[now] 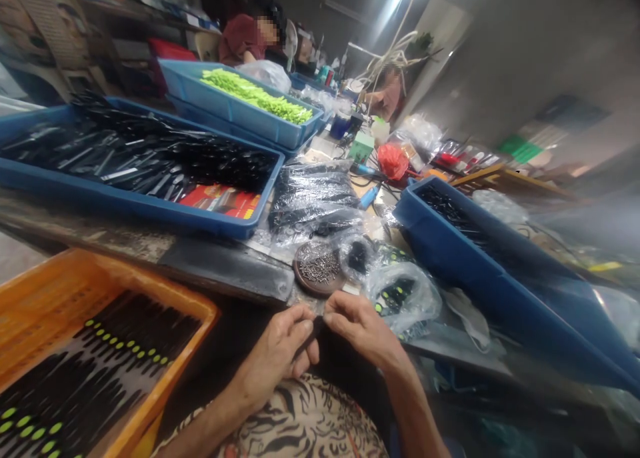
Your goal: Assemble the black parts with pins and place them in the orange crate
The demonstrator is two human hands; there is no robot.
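Left hand point(283, 348) and right hand point(359, 321), fingers pinched closed on a slim black piece point(317, 325) above the patterned lap point(305, 418).
Just beyond, a round brown dish point(320, 289) of small silvery metal pins point(320, 269) on the worn desk point(135, 238); leftward, an orange plastic crate point(45, 285).

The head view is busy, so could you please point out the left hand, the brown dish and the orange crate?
Left hand point(279, 343), head view: back of the hand.
Brown dish point(315, 289), head view: near rim.
Orange crate point(60, 298), head view: inner wall.
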